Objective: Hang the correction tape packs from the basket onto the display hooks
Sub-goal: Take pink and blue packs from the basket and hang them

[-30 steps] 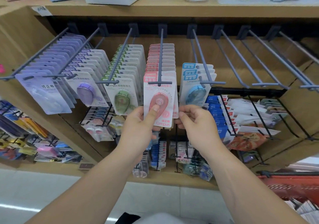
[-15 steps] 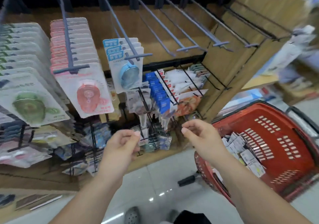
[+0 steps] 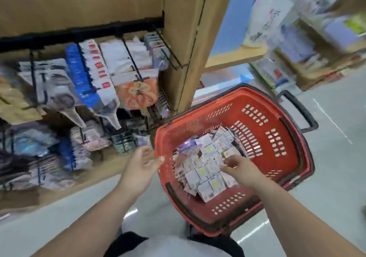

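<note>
A red plastic basket [image 3: 281,157] stands on the floor to the right of the display. Inside it lies a heap of several correction tape packs [image 3: 206,165], mostly white cards. My right hand [image 3: 240,167] reaches down over the heap, fingers spread and touching the top packs; no grip shows. My left hand [image 3: 141,166] hovers at the basket's left rim, fingers relaxed and holding nothing. The upper hooks with the hung tape packs are out of view.
A lower rail of black hooks [image 3: 130,58] carries other packaged stationery at the left. A wooden shelf upright [image 3: 186,45] stands just behind the basket. The basket's black handle [image 3: 301,110] sticks out at the far right. Pale floor [image 3: 336,157] lies around it.
My view swung down and right from the hooks to the basket. Both hands let go of the pink pack on its hook and dropped towards the basket; the right one now touches the heap.
</note>
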{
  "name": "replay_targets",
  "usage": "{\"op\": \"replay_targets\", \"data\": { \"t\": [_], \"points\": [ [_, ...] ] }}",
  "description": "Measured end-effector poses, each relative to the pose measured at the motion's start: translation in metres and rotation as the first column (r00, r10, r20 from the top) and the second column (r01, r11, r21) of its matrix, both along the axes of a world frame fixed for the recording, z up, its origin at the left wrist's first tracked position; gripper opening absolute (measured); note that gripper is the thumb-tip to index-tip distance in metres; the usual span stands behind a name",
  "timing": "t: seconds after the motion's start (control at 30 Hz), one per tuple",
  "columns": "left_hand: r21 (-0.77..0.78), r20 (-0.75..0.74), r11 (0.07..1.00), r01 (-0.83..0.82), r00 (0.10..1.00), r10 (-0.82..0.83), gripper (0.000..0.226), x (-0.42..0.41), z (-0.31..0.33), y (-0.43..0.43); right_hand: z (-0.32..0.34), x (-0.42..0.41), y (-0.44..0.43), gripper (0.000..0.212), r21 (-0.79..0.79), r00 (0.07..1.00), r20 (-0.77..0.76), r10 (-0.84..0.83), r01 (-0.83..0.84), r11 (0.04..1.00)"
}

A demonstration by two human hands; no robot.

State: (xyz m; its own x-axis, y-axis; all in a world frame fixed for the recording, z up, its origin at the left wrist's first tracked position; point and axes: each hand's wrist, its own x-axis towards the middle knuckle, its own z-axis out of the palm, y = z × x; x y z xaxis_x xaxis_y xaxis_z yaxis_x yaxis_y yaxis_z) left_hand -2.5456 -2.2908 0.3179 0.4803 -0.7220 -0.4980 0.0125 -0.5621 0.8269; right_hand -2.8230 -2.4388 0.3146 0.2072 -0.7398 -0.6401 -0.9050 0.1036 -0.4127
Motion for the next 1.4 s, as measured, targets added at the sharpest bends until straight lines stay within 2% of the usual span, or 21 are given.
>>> {"op": "replay_targets", "data": {
  "t": [0.1, 0.2, 0.3, 0.43, 0.5, 0.6, 0.73, 0.8, 0.9, 0.97, 1.07, 1.13, 1.2, 1.27, 1.3, 1.4],
  "points": [
    [-0.022, -0.032, 0.991, -0.129, 0.991, 0.128, 0.043, -0.043, -0.015, -0.013, -0.028, -0.026, -0.042, 0.043, 0.087, 0.991, -0.028, 0.13, -0.127, 0.988],
    [-0.07, -0.051, 0.963, -0.26, 0.965, 0.257, 0.055, -0.071, -0.036, -0.011, -0.056, -0.041, -0.079, 0.047, 0.158, 0.972, -0.068, 0.225, -0.212, 0.965],
    [-0.061, 0.029, 0.95, -0.305, 0.951, 0.308, 0.074, -0.09, -0.054, -0.006, -0.08, -0.048, -0.107, 0.053, 0.185, 0.946, -0.129, 0.298, -0.272, 0.944],
    [-0.004, 0.182, 0.945, -0.328, 0.929, 0.323, 0.104, -0.1, -0.079, -0.004, -0.116, -0.051, -0.13, 0.076, 0.208, 0.909, -0.277, 0.312, -0.261, 0.943],
    [0.012, 0.254, 0.945, -0.326, 0.915, 0.312, 0.108, -0.101, -0.082, -0.005, -0.135, -0.052, -0.134, 0.088, 0.239, 0.881, -0.345, 0.324, -0.251, 0.938],
    [0.029, 0.344, 0.95, -0.311, 0.895, 0.283, 0.113, -0.103, -0.084, -0.006, -0.155, -0.05, -0.13, 0.097, 0.263, 0.903, -0.351, 0.247, -0.159, 0.952],
    [0.04, 0.388, 0.955, -0.293, 0.886, 0.255, 0.116, -0.103, -0.09, -0.004, -0.168, -0.044, -0.124, 0.108, 0.184, 0.909, -0.367, 0.198, -0.137, 0.973],
    [0.064, 0.404, 0.956, -0.287, 0.883, 0.238, 0.119, -0.103, -0.09, -0.005, -0.17, -0.043, -0.122, 0.104, 0.142, 0.914, -0.375, 0.157, -0.111, 0.984],
    [0.094, 0.404, 0.953, -0.289, 0.886, 0.229, 0.12, -0.103, -0.087, -0.007, -0.166, -0.042, -0.121, 0.061, 0.102, 0.894, -0.397, 0.207, -0.182, 0.978],
    [0.088, 0.407, 0.955, -0.281, 0.886, 0.223, 0.119, -0.103, -0.088, -0.007, -0.16, -0.039, -0.121, 0.041, 0.108, 0.91, -0.327, 0.255, -0.232, 0.967],
    [0.092, 0.4, 0.964, -0.249, 0.896, 0.193, 0.118, -0.103, -0.087, -0.006, -0.146, -0.037, -0.119, 0.02, 0.059, 0.961, -0.179, 0.213, -0.205, 0.977],
    [0.134, 0.418, 0.965, -0.225, 0.896, 0.15, 0.117, -0.101, -0.083, -0.007, -0.133, -0.034, -0.118, 0.032, -0.025, 0.984, -0.114, 0.138, -0.142, 0.99],
    [0.17, 0.525, 0.966, -0.194, 0.847, 0.077, 0.114, -0.102, -0.076, -0.007, -0.113, -0.027, -0.115, 0.039, -0.113, 0.997, 0.007, 0.078, -0.077, 0.991],
    [0.118, 0.631, 0.985, -0.127, 0.775, 0.024, 0.11, -0.107, -0.065, -0.009, -0.092, -0.017, -0.111, 0.045, -0.153, 0.989, 0.14, 0.049, -0.028, 0.988],
    [0.091, 0.638, 0.992, -0.083, 0.77, 0.006, 0.109, -0.111, -0.059, -0.014, -0.083, -0.011, -0.109, 0.046, -0.145, 0.979, 0.198, 0.04, -0.011, 0.989],
    [0.121, 0.453, 0.991, 0.061, 0.885, -0.11, 0.112, -0.126, -0.041, -0.04, -0.062, 0.004, -0.1, 0.047, -0.073, 0.932, 0.361, 0.039, -0.013, 0.997]
  ]
}}
